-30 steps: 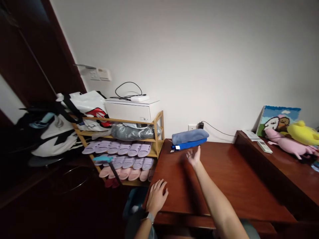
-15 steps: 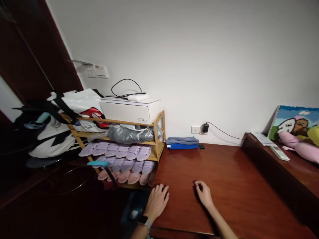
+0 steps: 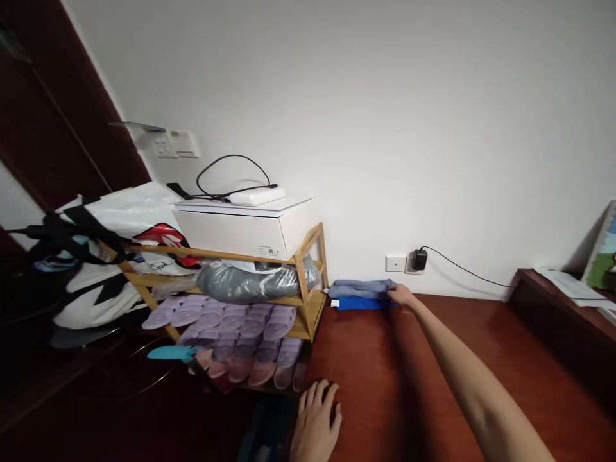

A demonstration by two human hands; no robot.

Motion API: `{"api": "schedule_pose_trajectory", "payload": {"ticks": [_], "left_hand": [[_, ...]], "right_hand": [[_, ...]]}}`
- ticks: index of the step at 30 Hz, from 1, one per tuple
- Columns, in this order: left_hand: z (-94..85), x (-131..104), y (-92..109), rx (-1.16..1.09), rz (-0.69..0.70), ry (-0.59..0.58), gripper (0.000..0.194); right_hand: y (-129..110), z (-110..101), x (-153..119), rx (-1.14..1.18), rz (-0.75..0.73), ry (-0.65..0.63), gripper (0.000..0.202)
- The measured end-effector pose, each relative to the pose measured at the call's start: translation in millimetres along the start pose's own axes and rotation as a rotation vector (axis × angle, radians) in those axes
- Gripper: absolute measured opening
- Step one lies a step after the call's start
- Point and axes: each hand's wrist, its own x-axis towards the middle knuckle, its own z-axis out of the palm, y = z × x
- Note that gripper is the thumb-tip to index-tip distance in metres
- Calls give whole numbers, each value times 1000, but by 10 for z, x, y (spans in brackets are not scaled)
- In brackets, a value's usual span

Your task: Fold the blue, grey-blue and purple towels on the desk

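Note:
At the back of the reddish-brown desk [image 3: 356, 359], my right hand [image 3: 402, 296] is stretched out to the right end of a folded grey-blue cloth [image 3: 359, 289]. Its fingers are closed on the end of that cloth, though the fingertips are partly hidden. Under and in front of the grey-blue cloth lies a bright blue cloth [image 3: 363, 303] with a small white tag at its left end. My left hand [image 3: 316, 420] lies palm down on the desk's left edge near me, fingers somewhat spread, with nothing in it.
Left of the desk stands a wooden rack [image 3: 312, 308] with lilac slippers [image 3: 231, 317], a plastic-wrapped grey bundle [image 3: 250, 282] and a white box [image 3: 235, 231]. A black charger [image 3: 419, 259] is plugged into the wall. Papers [image 3: 568, 282] lie on the raised ledge at right.
My right hand has moved from the middle of the desk forward to the grey-blue cloth and closed on its end. My left hand stays on the desk edge. The view has shifted slightly.

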Motion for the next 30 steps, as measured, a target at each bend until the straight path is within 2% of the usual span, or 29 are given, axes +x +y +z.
{"api": "schedule_pose_trajectory", "payload": {"ticks": [3, 5, 6, 8, 10, 11, 13, 14, 16, 19, 21, 24, 27, 29, 30], "left_hand": [[12, 2, 9, 2, -4, 4, 44], [33, 5, 18, 3, 1, 13, 44], [40, 11, 24, 3, 2, 22, 44], [32, 39, 41, 0, 7, 42, 43], [-24, 87, 63, -14, 18, 51, 41], [-70, 114, 76, -24, 22, 46, 40], [-179, 161, 108, -50, 20, 24, 38], [-232, 174, 134, -73, 14, 10, 38], [-309, 167, 236, -159, 1, -17, 38], [-305, 73, 595, -493, -48, -43, 34], [-233, -28, 960, -911, -215, -99, 36], [-125, -194, 1508, -1450, -521, -220, 54], [-137, -357, 1872, -1823, -718, -306, 55], [-204, -487, 2043, -1993, -837, -373, 41], [-238, -570, 2129, -2010, -870, -410, 35]], "right_hand": [[-312, 22, 135, 108, 20, -68, 26], [-625, -149, 82, 190, -24, -58, 44], [-815, -306, 11, 250, -90, -37, 51], [-1232, -726, -227, 386, -312, 22, 61], [-1618, -1183, -570, 476, -556, 86, 66], [-1765, -1384, -762, 495, -634, 111, 67], [-1905, -1675, -1159, 507, -651, 137, 65], [-1886, -1757, -1358, 525, -608, 145, 62], [-1672, -1813, -1768, 550, -458, 135, 54], [-1061, -1742, -2440, 476, -208, 94, 38], [-595, -1682, -2900, 438, -113, 107, 39], [53, -1689, -3481, 485, -14, 240, 44], [617, -1846, -3818, 425, 95, 393, 47], [951, -1979, -3918, 363, 202, 476, 53], [1101, -2031, -3946, 327, 260, 507, 57]]}}
